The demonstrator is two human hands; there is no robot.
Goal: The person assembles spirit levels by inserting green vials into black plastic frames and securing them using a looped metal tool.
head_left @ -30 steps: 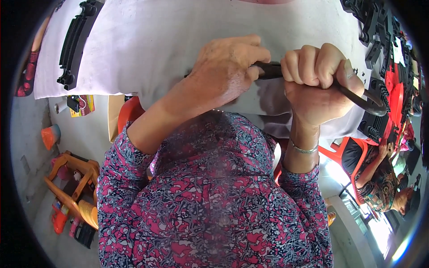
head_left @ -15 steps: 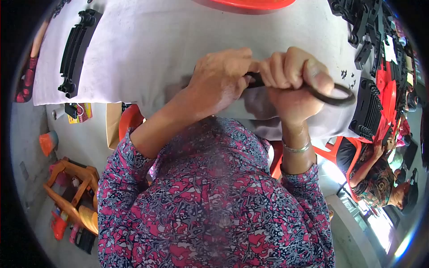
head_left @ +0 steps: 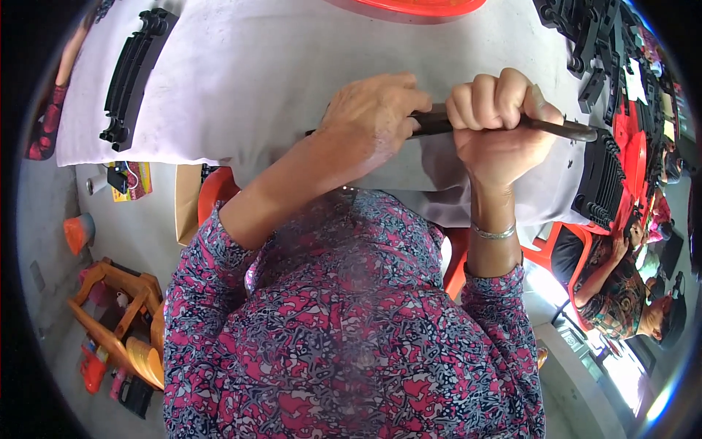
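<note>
My right hand (head_left: 504,132) is closed in a fist around a dark, scissors-like tool with a looped handle (head_left: 574,130). Its loop is seen edge-on, sticking out past the thumb side to the right. The tool's other end runs left to the fingers of my left hand (head_left: 376,110). That hand is bent over, its fingers curled around a black part (head_left: 310,133), of which only a small tip shows beside the wrist. The rest of this part is hidden under the hand. Both hands are above the near edge of the cloth-covered table (head_left: 248,80).
A long black plastic part (head_left: 135,80) lies on the table's left. A red tray (head_left: 420,6) stands at the far edge. Black parts (head_left: 585,36) are heaped at the right, near a ribbed black stack (head_left: 601,179). Another person (head_left: 621,285) sits at the right.
My right hand has moved slightly right and turned, so the tool's loop, earlier seen as an open ring, now shows edge-on. The left hand has stayed nearly in place.
</note>
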